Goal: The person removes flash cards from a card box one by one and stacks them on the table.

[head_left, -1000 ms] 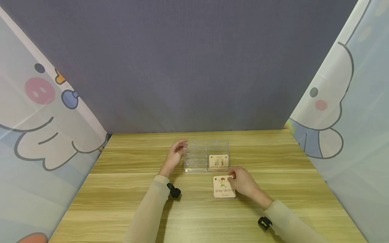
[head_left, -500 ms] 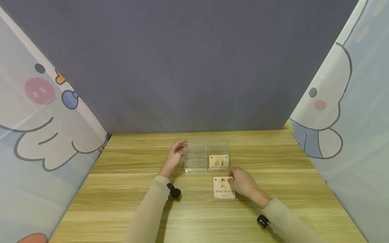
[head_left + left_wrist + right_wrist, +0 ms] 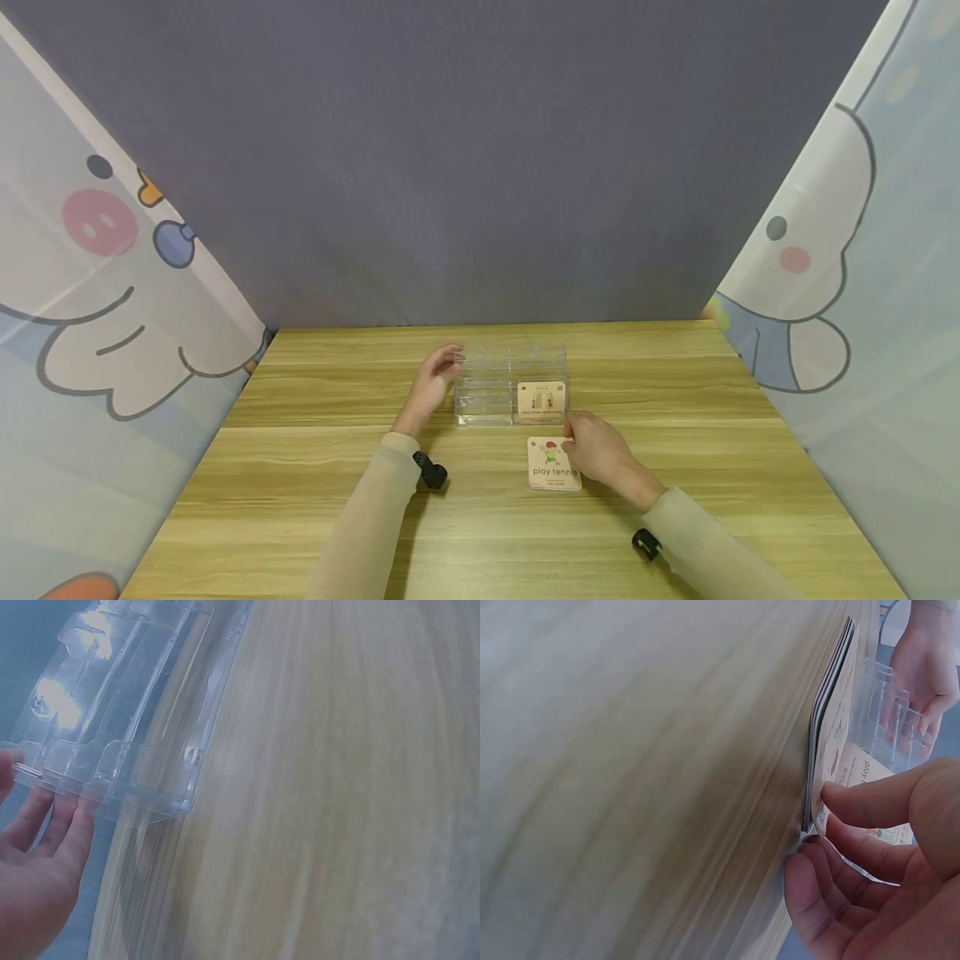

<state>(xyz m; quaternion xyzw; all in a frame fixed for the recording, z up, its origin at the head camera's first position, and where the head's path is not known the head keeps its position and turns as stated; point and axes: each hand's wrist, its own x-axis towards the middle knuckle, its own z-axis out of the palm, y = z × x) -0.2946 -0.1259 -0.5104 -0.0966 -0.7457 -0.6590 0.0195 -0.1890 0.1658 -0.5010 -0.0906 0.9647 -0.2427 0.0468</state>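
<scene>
A clear tiered plastic holder [image 3: 491,387] stands mid-table with one picture card [image 3: 542,400] upright in its front right slot. My left hand [image 3: 448,364] rests against the holder's left end, straight fingers [image 3: 64,829] touching the edge of the clear plastic [image 3: 127,712]. In front of the holder lies a small stack of cards [image 3: 551,467] whose top card reads "play tennis". At the stack's right far corner, my right hand [image 3: 573,440] pinches the top card [image 3: 832,742] between thumb [image 3: 885,799] and curled fingers [image 3: 832,900], its corner slightly lifted.
The wooden table [image 3: 315,500] is bounded by a grey backdrop [image 3: 480,167] behind and cartoon-printed curtains [image 3: 97,275] on both sides. Black wrist-camera straps [image 3: 431,471] sit on both sleeves.
My right forearm has shifted slightly to the left while the hand stays at the stack's corner. The left hand and the holder have not moved.
</scene>
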